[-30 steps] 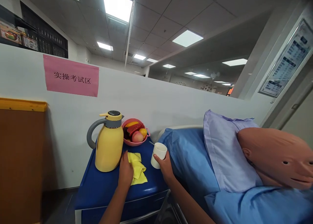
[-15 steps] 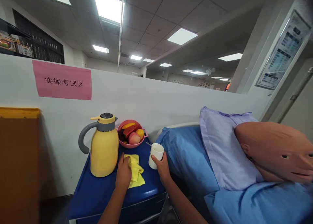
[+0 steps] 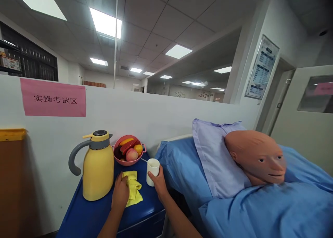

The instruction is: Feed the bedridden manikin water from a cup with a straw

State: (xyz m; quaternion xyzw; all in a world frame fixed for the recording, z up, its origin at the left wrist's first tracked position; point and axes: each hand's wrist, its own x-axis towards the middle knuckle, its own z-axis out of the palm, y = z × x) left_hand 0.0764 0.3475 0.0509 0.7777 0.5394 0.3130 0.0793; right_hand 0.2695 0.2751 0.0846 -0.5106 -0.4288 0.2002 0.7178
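Head view, forward and down. Left hand (image 3: 120,193) lies palm down on the left edge of a yellow cloth (image 3: 134,191), fingers (image 3: 122,179) stretched fairly flat and close together, resting on the cloth rather than gripping it. The cloth is crumpled and partly folded and lies on the blue worktop (image 3: 85,213) between the two hands. Right hand (image 3: 159,182) is wrapped around the lower part of a white cup (image 3: 152,166), with its fingers curled on the cup's wall from the right and the thumb on the near side. The cup stands upright at the worktop's right rear, near the edge next to the bed; whether its base touches the surface cannot be told, and the contents are not visible. Yellow jug (image 3: 98,170) with grey handle and grey collar stands upright just left of the left hand, handle pointing left. Behind the cloth and close to the jug sits a pink fruit bowl (image 3: 142,149) against the white partition (image 3: 156,116), holding a peach-like fruit, a yellow one and a red piece. Pink paper sign (image 3: 53,97) with dark characters is stuck to the partition, upper left. To the right of the worktop is a bed with blue sheet (image 3: 260,210); a training manikin head (image 3: 256,156) rests on a lilac pillow (image 3: 212,154), face turned to the right. Framed chart (image 3: 261,69) hangs on the far pillar. Brown cabinet (image 3: 11,186) with a yellow top stands at far left
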